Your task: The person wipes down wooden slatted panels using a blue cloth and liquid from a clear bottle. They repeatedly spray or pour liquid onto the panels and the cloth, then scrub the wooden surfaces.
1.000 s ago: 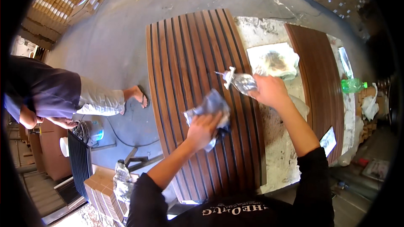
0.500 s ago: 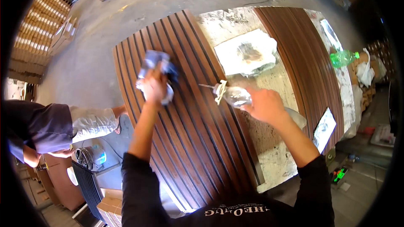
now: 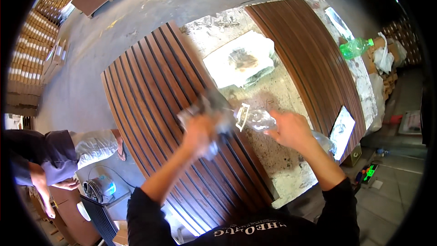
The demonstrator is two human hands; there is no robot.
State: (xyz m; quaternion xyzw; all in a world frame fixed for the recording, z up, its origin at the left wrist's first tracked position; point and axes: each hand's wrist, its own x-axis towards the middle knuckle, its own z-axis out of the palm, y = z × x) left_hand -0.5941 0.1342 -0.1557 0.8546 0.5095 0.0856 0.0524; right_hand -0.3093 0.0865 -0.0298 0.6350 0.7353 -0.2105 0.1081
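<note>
A brown slatted panel (image 3: 150,95) with dark grooves lies across the worktable. My left hand (image 3: 199,133) presses a crumpled cloth (image 3: 210,100) onto its right part; both are smeared by motion. Just to the right, my right hand (image 3: 293,130) is wrapped round a clear plastic bottle (image 3: 261,120), held lying sideways with its neck toward the cloth. Pale string or tape circles the bottle's neck. The bottle's tip is lost in the blur beside the cloth.
A second brown panel (image 3: 309,54) lies on the right of the stained white tabletop (image 3: 289,168). Between the panels sits a smudged white pad (image 3: 221,66). A green bottle (image 3: 355,49) is at the right edge. Another person (image 3: 41,155) stands at left, near a bucket (image 3: 104,187).
My left hand has swept the cloth right and nearer across the slats, up to the bottle. My right hand keeps its grip on the bottle. The whole view has shifted slightly.
</note>
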